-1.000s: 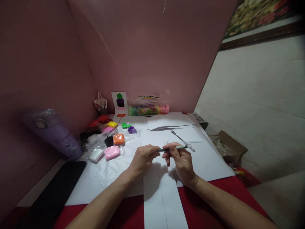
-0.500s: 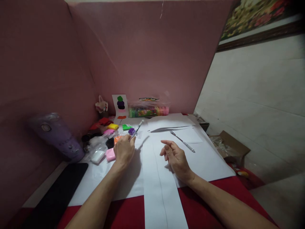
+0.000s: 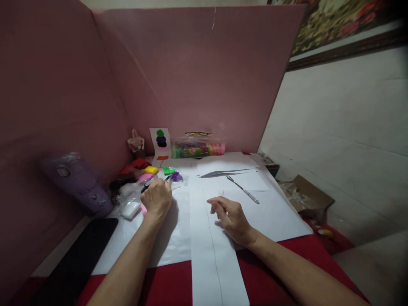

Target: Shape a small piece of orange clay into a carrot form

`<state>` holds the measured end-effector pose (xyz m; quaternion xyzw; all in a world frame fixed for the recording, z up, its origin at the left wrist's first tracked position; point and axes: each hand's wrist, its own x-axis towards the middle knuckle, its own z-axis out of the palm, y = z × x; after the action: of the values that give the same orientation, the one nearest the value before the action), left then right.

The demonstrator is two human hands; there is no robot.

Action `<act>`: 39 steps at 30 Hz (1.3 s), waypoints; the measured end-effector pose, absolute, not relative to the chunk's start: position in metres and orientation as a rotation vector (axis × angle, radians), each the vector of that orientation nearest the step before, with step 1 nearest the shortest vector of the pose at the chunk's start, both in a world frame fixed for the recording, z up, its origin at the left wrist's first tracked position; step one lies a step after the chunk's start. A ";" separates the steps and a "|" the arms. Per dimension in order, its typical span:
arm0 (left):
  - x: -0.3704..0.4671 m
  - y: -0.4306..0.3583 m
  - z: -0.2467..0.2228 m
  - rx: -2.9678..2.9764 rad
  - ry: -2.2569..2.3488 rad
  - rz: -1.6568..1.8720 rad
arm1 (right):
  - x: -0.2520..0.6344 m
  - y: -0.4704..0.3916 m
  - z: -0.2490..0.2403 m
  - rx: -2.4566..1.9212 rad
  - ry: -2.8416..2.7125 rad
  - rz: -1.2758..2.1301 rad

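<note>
At the left my left hand (image 3: 156, 197) is closed, back of the hand up, beside the bagged clay packs. A short piece of a thin pen-like stick (image 3: 167, 178) shows past its knuckles; the rest is hidden. My right hand (image 3: 232, 216) is over the right side of a long white paper strip (image 3: 213, 255), thumb and forefinger brought together. A thin reddish tip (image 3: 223, 193) rises behind its fingers, too small to name. Down the strip runs a wavy pencil line. A fork (image 3: 242, 189) with a patterned handle lies beyond my right hand.
Coloured clay packs (image 3: 150, 170) and a purple bottle (image 3: 79, 185) are at the left, above a black phone-like slab (image 3: 79, 255). A painted card (image 3: 161, 142) and a wrapped colourful pack (image 3: 197, 148) stand at the back. An open cardboard box (image 3: 309, 193) is at the right.
My left hand has drawn back leftward, and the stick that stuck out from it is now mostly hidden. My right hand's fingers have come closer together and shifted slightly left and down.
</note>
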<state>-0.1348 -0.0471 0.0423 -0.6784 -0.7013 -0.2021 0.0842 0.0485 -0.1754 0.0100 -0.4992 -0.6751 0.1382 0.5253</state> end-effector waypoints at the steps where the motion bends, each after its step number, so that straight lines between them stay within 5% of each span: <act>1: -0.137 -0.046 0.043 -2.005 -2.107 -0.605 | 0.049 -0.175 0.010 -1.186 -1.639 0.297; 17: -0.139 -0.044 0.043 -2.334 -1.934 -0.391 | 0.050 -0.175 0.013 -1.213 -1.728 0.215; 27: -0.128 -0.057 0.043 -2.375 -1.854 -0.506 | 0.065 -0.163 0.011 -1.845 -1.465 -0.082; 39: -0.112 -0.057 0.014 -2.903 -2.275 -0.657 | 0.069 -0.155 0.001 -1.675 -1.385 0.401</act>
<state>-0.1122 -0.0572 0.0141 -0.7397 -0.5798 -0.1673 -0.2978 0.0688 -0.1552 0.0014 -0.6772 -0.5600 0.1620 0.4490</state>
